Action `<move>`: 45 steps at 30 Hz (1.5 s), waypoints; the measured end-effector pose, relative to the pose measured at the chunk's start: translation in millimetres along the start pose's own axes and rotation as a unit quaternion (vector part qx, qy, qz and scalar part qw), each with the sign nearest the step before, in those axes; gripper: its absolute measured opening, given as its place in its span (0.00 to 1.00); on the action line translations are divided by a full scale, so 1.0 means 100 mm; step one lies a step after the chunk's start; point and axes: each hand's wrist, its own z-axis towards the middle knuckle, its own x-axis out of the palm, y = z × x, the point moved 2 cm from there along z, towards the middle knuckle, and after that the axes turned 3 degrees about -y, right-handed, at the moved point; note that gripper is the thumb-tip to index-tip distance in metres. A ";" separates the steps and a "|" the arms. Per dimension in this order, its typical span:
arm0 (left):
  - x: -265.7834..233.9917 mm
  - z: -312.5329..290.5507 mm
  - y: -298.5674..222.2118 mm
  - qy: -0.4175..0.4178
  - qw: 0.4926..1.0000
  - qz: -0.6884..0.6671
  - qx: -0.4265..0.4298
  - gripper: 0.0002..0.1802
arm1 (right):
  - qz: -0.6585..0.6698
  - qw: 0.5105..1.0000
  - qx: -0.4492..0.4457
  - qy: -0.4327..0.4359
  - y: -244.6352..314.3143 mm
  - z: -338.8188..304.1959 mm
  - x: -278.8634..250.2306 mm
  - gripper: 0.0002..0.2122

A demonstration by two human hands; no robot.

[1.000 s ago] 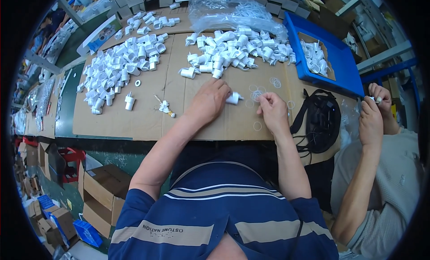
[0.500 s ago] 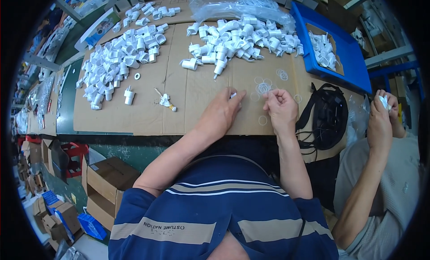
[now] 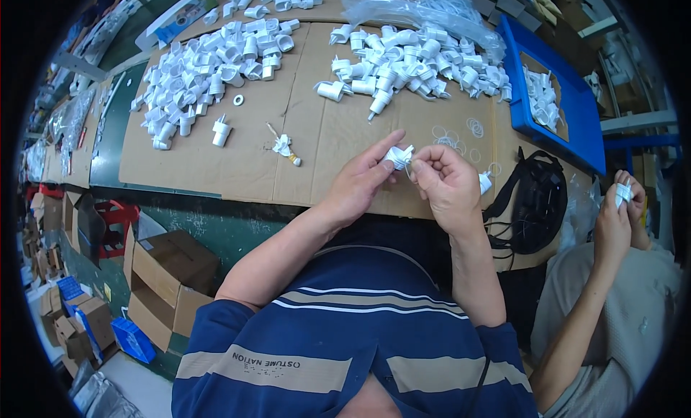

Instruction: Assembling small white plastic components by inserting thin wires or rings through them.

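My left hand (image 3: 362, 180) is closed round a white plastic fitting (image 3: 398, 157), its ribbed end turned to the right. Close against that end, the fingertips of my right hand (image 3: 450, 184) are pinched together. Between them a thin pale ring seems to be held, its edge barely visible. Beyond the right hand, several thin clear rings (image 3: 448, 139) lie loose on the cardboard (image 3: 309, 141). Another white fitting (image 3: 485, 181) rests beside my right wrist, partly hidden by it.
Piles of white fittings (image 3: 209, 73) (image 3: 425, 62) cover the far cardboard. A blue tray (image 3: 520, 116) holds more. Near a small glue-like tube (image 3: 286, 149) stands a single fitting (image 3: 221, 131). A black bag (image 3: 536, 202) lies right, by a co-worker's hands (image 3: 617, 213) holding a white piece.
My right hand has left the loose rings and come to the fitting in my left hand. That fitting has been raised and turned into view. The whole view has shifted slightly.
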 end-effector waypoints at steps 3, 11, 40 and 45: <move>-0.01 -0.05 -0.02 -0.020 0.998 0.053 0.032 0.26 | 0.045 0.999 0.023 0.021 0.03 0.02 0.08 0.03; 0.00 -0.19 -0.22 -0.018 0.996 0.080 -0.024 0.27 | -0.087 0.996 -0.002 0.013 0.15 -0.04 0.22 0.03; 0.01 -0.30 -0.31 -0.038 0.908 0.367 0.202 0.25 | -0.321 0.920 -0.214 -0.076 0.08 -0.11 0.33 0.04; -0.01 -0.31 -0.33 -0.033 0.900 0.377 0.216 0.24 | -0.317 0.921 -0.213 -0.074 0.06 -0.12 0.31 0.05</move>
